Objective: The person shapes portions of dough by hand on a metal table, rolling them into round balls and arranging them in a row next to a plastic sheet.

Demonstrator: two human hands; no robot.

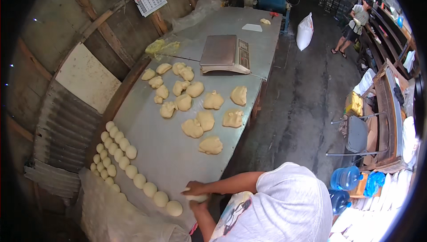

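Head view: cupping a dough ball (197, 197) in the closed grip of right hand (195, 188) and left hand (199, 207) at six o'clock on the metal worktop (155, 146), near dough rounds (139, 180) at eight.

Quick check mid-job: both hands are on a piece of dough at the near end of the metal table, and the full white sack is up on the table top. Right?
Not quite: the white sack is on the floor, beside the metal table, as the head view shows. Both hands are indeed on dough.
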